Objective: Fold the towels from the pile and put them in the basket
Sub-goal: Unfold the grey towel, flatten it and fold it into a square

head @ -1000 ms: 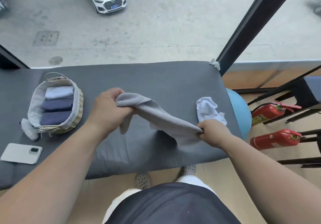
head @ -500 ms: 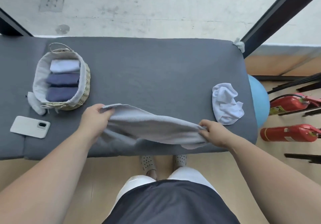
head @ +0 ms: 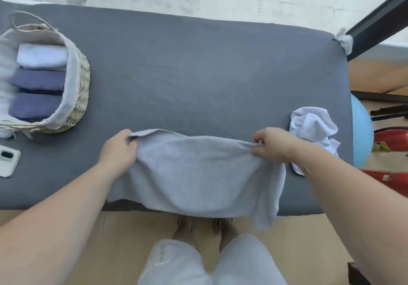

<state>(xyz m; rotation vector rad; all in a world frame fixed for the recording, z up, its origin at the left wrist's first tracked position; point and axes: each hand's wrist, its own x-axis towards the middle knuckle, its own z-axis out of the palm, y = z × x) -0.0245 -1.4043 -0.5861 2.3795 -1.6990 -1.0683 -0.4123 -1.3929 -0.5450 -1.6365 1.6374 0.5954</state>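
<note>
**Grey towel stretched between both hands, ready to be laid flat**

The grey towel [head: 198, 174] hangs spread between the person's two hands, to the right of the basket [head: 77, 81] and nearer the person than it. The left hand [head: 120, 150] has its fingers curled round the towel's far left corner. The right hand [head: 270, 145] pinches the far right corner between thumb and bent fingers. Both hold cloth and nothing else.

The held edge runs left to right, so the towel's long axis points from the basket's side away toward the crumpled white towel [head: 313, 125], which lies well right of the basket, just beyond the right hand. From the fingers the cloth falls toward the person, and its lower edge spills over the near side of the table [head: 198, 74], with one corner trailing lowest at the end far from the basket.

The fold probably comes next, along that long axis. The left hand is the nearer one to the basket, where three folded towels [head: 37, 81] lie side by side.
</note>
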